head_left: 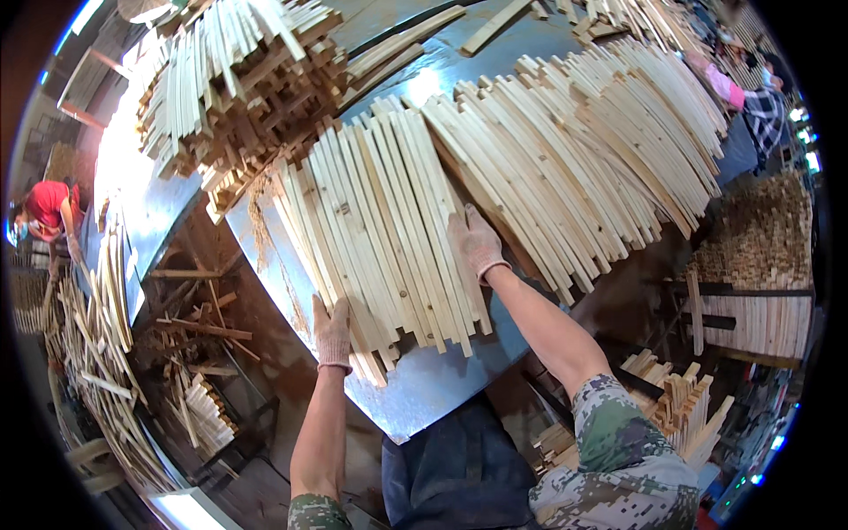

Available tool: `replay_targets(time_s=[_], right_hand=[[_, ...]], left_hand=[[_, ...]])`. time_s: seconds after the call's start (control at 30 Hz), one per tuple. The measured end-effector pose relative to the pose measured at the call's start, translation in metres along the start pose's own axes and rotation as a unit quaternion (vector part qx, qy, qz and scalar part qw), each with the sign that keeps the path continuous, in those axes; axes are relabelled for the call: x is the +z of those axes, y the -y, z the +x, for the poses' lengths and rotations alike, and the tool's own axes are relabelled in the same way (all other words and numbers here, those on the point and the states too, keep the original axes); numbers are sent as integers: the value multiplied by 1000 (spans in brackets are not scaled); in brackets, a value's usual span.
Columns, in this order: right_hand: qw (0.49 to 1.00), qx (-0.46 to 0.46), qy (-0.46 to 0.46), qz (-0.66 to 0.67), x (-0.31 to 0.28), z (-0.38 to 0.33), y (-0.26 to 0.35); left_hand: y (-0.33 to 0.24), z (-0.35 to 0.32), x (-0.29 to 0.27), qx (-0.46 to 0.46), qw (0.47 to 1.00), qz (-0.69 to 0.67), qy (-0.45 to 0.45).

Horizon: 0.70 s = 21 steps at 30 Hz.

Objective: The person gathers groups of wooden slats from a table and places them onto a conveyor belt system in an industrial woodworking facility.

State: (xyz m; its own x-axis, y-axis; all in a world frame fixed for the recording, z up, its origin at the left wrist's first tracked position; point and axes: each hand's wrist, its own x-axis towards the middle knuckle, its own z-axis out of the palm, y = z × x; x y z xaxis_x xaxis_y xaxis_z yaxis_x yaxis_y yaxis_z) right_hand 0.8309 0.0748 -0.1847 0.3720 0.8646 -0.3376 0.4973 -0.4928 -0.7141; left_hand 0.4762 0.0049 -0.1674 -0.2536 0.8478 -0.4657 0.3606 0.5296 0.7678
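A row of long pale wooden strips (380, 221) lies side by side on the metal-topped table (397, 397) in front of me. My left hand (332, 334), in a knit work glove, rests along the row's near left edge with its fingers stretched out. At the row's right edge, my right hand (477, 244), gloved the same way, lies with fingers extended against the outer strips. The row sits between my two hands, its near ends uneven. Beyond a dark gap to the right spreads a second, wider row of wooden strips (548, 168).
A tall stack of strips (234, 88) stands at the far left of the table. Strip bundles (680, 402) sit low at my right. Loose sticks (97, 371) are heaped at left, near a person in red (49, 208). Another person (764, 110) is at far right.
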Motion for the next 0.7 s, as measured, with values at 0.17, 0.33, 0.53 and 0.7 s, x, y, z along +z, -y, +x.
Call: replay_targets(time_s=[0.17, 0.33, 0.53, 0.7], right_hand=[[996, 14, -40, -79, 7, -15, 28], [995, 19, -31, -93, 3, -55, 11], [999, 17, -41, -14, -2, -153, -55], [999, 29, -11, -30, -9, -256, -71]], left_hand=[[-10, -17, 14, -26, 999, 1, -20], [1, -62, 8, -44, 992, 100, -56], [69, -146, -2, 31, 991, 100, -90], [124, -232, -23, -43, 994, -71, -70]])
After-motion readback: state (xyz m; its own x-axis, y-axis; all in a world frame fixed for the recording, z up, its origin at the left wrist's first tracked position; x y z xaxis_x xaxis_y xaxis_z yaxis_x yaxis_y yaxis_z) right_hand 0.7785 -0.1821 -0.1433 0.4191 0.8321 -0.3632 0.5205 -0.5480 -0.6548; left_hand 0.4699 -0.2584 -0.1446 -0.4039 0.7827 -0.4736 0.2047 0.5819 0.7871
